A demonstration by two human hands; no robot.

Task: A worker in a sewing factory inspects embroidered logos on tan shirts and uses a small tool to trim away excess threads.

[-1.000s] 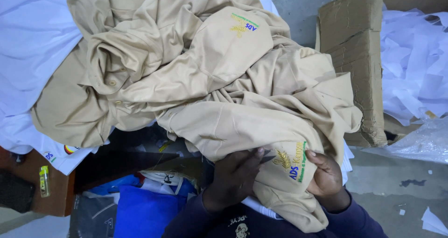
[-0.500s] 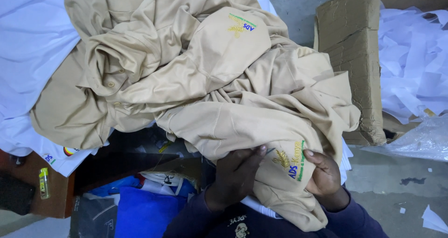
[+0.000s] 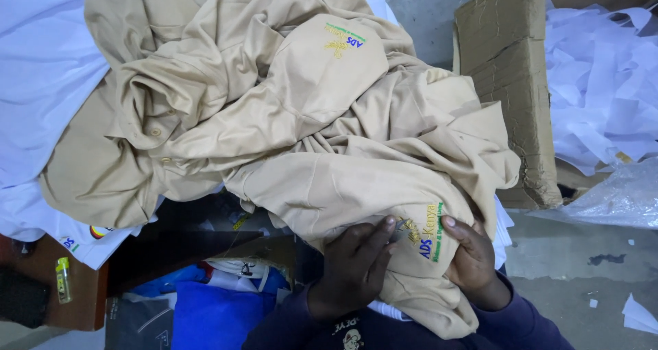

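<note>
Tan cloth fills the view nearest you: a shirt (image 3: pixel 384 206) draped over your lap, its printed chest emblem (image 3: pixel 423 239) lying directly between your two hands. Your left hand (image 3: pixel 353 271) rests flat on the cloth, fingers (image 3: pixel 377 237) extended and close together, tips just short of the emblem on its left. Your right hand (image 3: pixel 469 261) curls round the fold on the emblem's right; the thumb (image 3: pixel 458 228) presses on top, and the other fingers wrap behind the cloth, so how much they pinch cannot be told. The emblem's long axis runs away from you, tilted slightly right, parallel to your left fingers; both hands are about equally near it.

Beyond the fingertips the shirt merges into a heap (image 3: pixel 260 103) of the same tan garments, one showing a second emblem (image 3: pixel 343 40) at the far end; where one garment stops and the next begins is hard to make out. Left of your left hand, below the heap, lie blue bags (image 3: pixel 205 309) and a brown ledge (image 3: pixel 62 295). White cloth (image 3: pixel 41 69) lies further left, cut off by the frame. Right of your right hand stands a torn cardboard box (image 3: pixel 510 82) holding white paper scraps (image 3: pixel 603 82).
</note>
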